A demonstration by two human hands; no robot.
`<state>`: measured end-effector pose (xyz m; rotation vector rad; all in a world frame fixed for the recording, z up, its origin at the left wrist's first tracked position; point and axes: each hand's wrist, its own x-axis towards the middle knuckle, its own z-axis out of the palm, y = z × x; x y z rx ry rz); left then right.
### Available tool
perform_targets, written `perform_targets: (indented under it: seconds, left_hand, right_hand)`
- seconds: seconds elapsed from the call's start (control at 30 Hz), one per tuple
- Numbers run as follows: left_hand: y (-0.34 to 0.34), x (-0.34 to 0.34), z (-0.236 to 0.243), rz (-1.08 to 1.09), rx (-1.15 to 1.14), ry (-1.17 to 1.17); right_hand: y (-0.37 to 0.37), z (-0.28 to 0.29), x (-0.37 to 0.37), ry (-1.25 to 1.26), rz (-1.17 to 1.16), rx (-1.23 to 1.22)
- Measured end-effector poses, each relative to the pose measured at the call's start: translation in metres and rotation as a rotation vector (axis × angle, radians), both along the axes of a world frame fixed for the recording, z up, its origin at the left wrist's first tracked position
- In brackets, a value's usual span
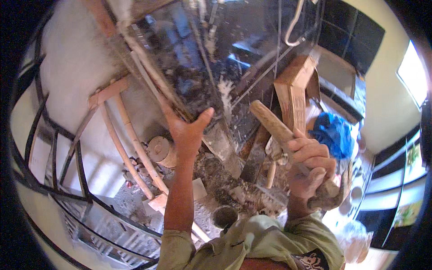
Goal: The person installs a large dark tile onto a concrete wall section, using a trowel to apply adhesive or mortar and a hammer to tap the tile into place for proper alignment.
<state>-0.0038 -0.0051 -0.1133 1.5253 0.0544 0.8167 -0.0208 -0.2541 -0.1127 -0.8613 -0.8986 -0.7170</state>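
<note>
My left hand (185,131) is raised against the lower edge of a dark, glossy slab (198,85). Its thumb and fingers are spread apart; the fingers lie along the slab's left edge and blur into it. In my right hand (310,164) is what looks like a trowel, gripped near its metal part. The thick wooden handle (271,120) points up and left toward the dark surface, while the mortar-caked metal end (327,196) hangs below my fist. Dust and pale smears mark the dark surface.
A wooden frame (128,123) leans on the wall at left, near black metal railings (83,173). Below lie a round block (159,149), rubble (238,193) and a dark bucket (225,217). A cardboard box (292,92) and blue plastic (335,135) are at right.
</note>
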Motion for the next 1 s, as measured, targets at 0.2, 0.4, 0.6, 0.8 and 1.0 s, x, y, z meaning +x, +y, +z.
perform_targets:
  seconds: [0.2, 0.4, 0.6, 0.8, 1.0]
  left_hand:
    - [0.000, 0.003, 0.010, 0.289, 0.290, -0.046]
    - [-0.016, 0.005, 0.033, 0.434, 0.399, 0.007]
    - [-0.025, 0.014, 0.034, 0.507, 0.436, -0.027]
    - [-0.036, 0.016, 0.040, 0.590, 0.464, 0.026]
    - [-0.037, 0.017, 0.036, 0.585, 0.418, 0.003]
  right_hand:
    - [-0.102, -0.053, -0.039, 0.359, -0.516, -0.434]
    - [-0.180, -0.091, -0.078, 0.737, -1.020, -0.839]
    - [-0.214, -0.171, -0.073, 0.939, -0.955, -0.891]
    - [-0.222, -0.217, -0.062, 1.166, -1.061, -1.615]
    - [-0.243, -0.282, -0.048, 1.118, -1.032, -1.870]
